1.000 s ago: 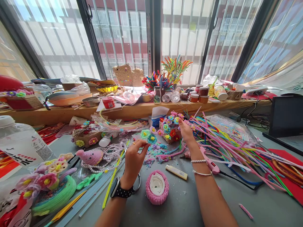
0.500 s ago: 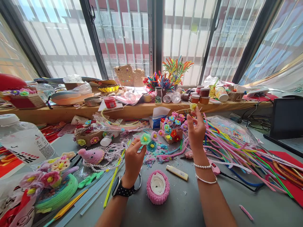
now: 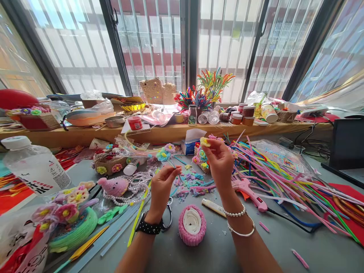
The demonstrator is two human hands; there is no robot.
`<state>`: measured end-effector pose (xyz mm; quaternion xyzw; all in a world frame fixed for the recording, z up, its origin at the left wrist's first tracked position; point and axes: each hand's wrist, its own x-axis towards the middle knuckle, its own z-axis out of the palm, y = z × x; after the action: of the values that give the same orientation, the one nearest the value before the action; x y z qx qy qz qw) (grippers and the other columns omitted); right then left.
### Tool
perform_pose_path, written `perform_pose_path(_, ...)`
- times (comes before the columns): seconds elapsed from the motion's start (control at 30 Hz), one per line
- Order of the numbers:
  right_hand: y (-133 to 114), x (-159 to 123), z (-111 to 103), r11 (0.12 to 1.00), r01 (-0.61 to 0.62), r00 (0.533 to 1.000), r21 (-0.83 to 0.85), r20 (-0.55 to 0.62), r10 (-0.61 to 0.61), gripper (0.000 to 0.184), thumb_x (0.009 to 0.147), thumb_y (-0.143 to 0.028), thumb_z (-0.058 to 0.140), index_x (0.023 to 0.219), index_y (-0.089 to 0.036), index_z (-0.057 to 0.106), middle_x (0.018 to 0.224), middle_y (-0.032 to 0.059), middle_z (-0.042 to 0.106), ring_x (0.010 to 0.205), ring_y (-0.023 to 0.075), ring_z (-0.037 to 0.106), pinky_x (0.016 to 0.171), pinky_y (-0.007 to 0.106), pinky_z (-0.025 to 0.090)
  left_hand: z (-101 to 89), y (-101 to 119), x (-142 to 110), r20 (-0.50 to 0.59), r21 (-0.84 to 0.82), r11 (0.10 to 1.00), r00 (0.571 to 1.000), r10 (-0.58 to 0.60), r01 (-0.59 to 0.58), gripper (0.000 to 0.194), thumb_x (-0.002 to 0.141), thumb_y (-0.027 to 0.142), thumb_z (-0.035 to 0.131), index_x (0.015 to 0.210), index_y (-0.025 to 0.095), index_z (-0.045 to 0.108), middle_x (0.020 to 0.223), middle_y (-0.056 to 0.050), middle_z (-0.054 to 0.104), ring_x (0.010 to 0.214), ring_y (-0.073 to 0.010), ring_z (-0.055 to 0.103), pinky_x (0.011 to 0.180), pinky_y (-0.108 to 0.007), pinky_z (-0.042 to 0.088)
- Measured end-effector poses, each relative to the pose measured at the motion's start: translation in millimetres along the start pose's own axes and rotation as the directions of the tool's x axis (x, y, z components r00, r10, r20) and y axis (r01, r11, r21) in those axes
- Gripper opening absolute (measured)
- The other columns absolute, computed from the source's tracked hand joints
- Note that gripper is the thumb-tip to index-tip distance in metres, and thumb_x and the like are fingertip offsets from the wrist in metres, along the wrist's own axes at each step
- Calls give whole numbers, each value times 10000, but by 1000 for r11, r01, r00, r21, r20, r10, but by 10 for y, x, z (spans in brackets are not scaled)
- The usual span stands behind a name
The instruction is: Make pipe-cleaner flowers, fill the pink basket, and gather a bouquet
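My left hand (image 3: pixel 162 191) pinches the thin stems of a small bunch of fuzzy pipe-cleaner flowers (image 3: pixel 163 153), whose blue-green and pink heads point up and away from me. In my right hand (image 3: pixel 221 167), raised at centre right, thumb and fingertips grip a yellow pipe-cleaner flower (image 3: pixel 205 142); its stem is hidden. Below and between the hands stands a round pink fuzzy pot (image 3: pixel 192 238) with rolled white material inside. A pale yellow lighter (image 3: pixel 214 207) lies beside it, partly behind my right wrist. Scissor handles (image 3: pixel 170 212) show next to my left wrist.
Pink glue gun (image 3: pixel 253 195) with a black cord lies right of my right wrist. Loose pipe cleaners (image 3: pixel 278 174) spread across the right. On the left are a pink crocheted figure (image 3: pixel 115 185), pearl strings (image 3: pixel 139 185), glue sticks (image 3: pixel 119 235) and a large bottle (image 3: pixel 34 163).
My left hand now grips its flowers lower on the stems, the heads tilted up and away. My right hand has moved left and down with the yellow flower, bringing it closer to the bunch.
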<state>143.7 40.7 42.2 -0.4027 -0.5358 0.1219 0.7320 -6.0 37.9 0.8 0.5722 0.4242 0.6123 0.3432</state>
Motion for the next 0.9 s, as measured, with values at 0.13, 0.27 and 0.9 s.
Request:
perform_pose_path(0.13,-89,-77,92,999,17,977,50,210,-27,153,719,-248,548,862,-195,556,812,22,615,699,121,570,599,238,466,10,46,-4,34,-31,997,997,-67,68,157,626,291,626,679,144,635,747,-30,669,659,-125,591,650,-236,480)
perform_pose_path(0.27,-119,-121,128,998,65,965,22,251,-68,137,722,-202,537,858,-197,552,816,16,611,685,110,556,600,232,457,7,67,-6,77,-60,992,991,-108,113,178,624,295,629,710,141,656,752,-45,676,683,-136,594,677,-254,479)
perform_pose_path(0.9,-94,-205,207,991,42,964,124,254,-73,148,730,-215,525,877,-222,542,839,14,599,703,112,559,611,241,473,13,160,-36,325,95,995,943,-66,37,209,655,313,590,770,169,690,655,-32,653,635,-147,560,606,-255,452)
